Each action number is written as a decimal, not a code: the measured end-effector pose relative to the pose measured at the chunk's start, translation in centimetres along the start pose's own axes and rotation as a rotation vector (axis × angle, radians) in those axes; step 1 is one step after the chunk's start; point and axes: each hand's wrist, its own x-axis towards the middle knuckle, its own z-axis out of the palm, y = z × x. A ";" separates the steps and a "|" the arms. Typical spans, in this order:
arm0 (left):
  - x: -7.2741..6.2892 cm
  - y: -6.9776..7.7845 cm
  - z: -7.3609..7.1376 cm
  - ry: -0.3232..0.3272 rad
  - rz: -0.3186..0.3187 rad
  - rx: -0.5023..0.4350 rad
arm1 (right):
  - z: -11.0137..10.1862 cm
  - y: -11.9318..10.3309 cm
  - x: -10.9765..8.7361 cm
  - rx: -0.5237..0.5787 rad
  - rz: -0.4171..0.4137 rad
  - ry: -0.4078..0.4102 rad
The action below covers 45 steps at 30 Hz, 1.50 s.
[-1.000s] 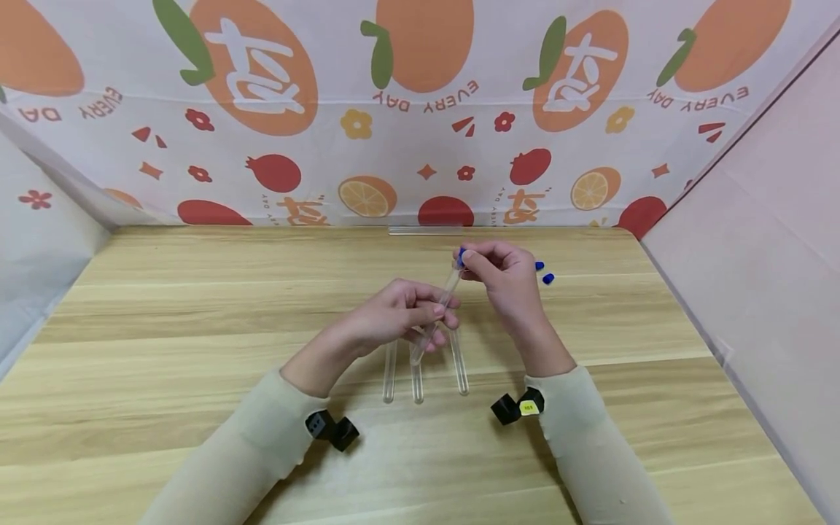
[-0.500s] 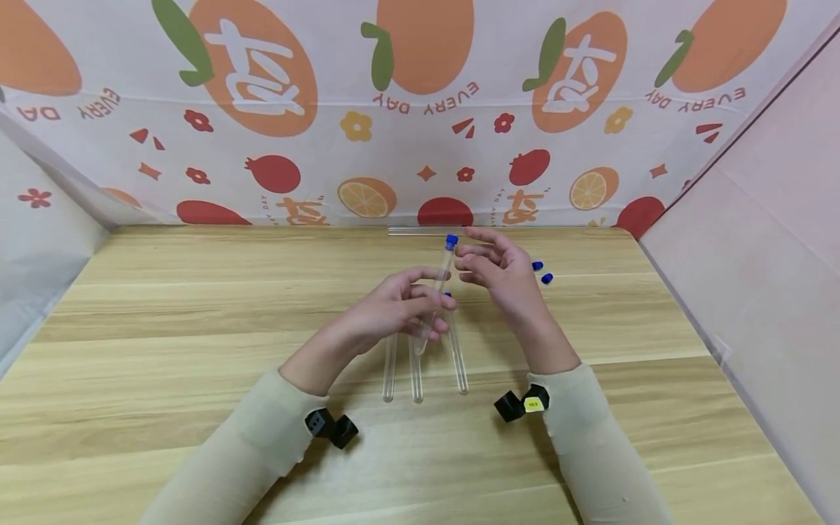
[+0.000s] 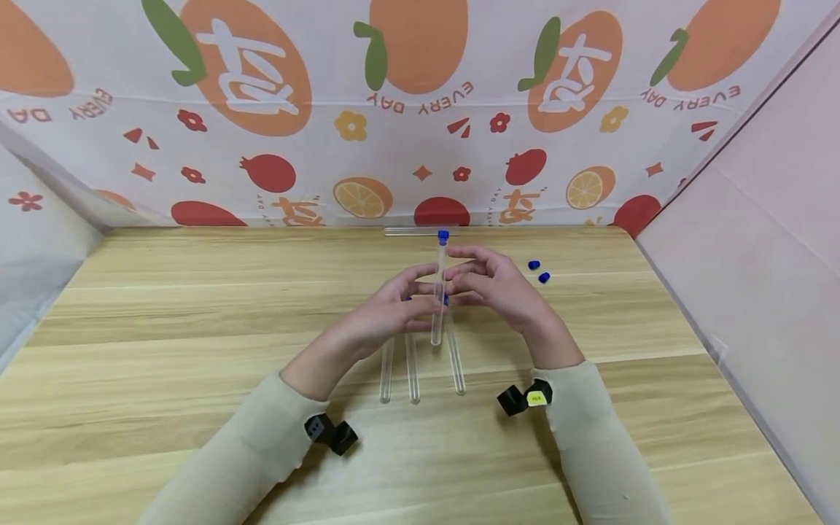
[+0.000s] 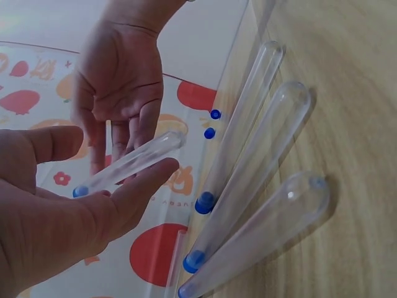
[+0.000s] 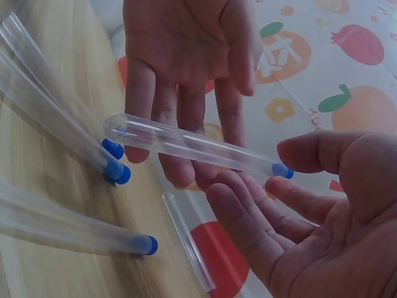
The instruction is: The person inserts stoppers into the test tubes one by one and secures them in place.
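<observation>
Mid-worktop (image 3: 131, 408), three capped tubes (image 3: 413, 372) lie. Above them, the left hand (image 3: 394, 308) pinches a fourth tube (image 3: 441, 262), now swung near-upright, its capping apparently finished. The right hand's (image 3: 504, 290) fingers spread beside it. Nearer the far edge, two loose caps (image 3: 534, 265) lie.

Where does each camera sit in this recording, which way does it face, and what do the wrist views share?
Head: on the person's head, facing forward and down at the table; left hand, right hand and sleeved forearms show.
Left wrist: on that wrist, looking past the left hand, lower left, toward the right hand above.
Right wrist: on that wrist, looking past the right hand, lower right, toward the left hand above.
Shared: both wrist views show both hands, a blue-capped tube between them, three lying tubes and fruit-print cloth.
</observation>
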 end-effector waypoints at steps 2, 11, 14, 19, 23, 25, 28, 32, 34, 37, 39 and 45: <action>0.0 -0.1 0.0 0.001 0.000 0.001 | -0.1 0.0 0.0 -0.008 0.012 0.002; 0.4 -0.5 -0.2 0.008 0.035 -0.004 | 0.3 0.3 0.2 0.010 -0.060 0.087; 0.3 -0.6 -0.2 0.009 0.059 0.003 | 0.7 0.5 0.5 0.010 -0.128 0.160; 0.4 -0.7 -0.2 -0.015 0.093 0.008 | 1.2 0.6 0.6 0.003 -0.182 0.270; 0.4 -0.6 0.1 -0.019 0.110 0.010 | 1.6 0.5 0.5 0.033 -0.191 0.322; 0.3 -0.5 0.3 -0.013 0.114 0.009 | 1.7 0.4 0.3 0.051 -0.203 0.336; 0.2 -0.5 0.5 -0.002 0.117 0.000 | 1.9 0.2 0.2 0.063 -0.232 0.341; 0.0 -0.5 0.6 0.011 0.125 -0.003 | 2.0 0.0 0.1 0.071 -0.255 0.341; -0.1 -0.5 0.6 0.019 0.128 0.000 | 1.9 0.0 0.1 0.076 -0.256 0.343; -0.1 -0.5 0.6 0.044 0.134 0.009 | 2.0 -0.1 0.0 0.082 -0.252 0.333; -0.2 -0.5 0.6 0.058 0.141 0.011 | 2.0 -0.1 0.0 0.080 -0.251 0.327; -0.3 -0.4 0.7 0.063 0.140 0.019 | 2.1 0.2 0.2 0.084 -0.247 0.317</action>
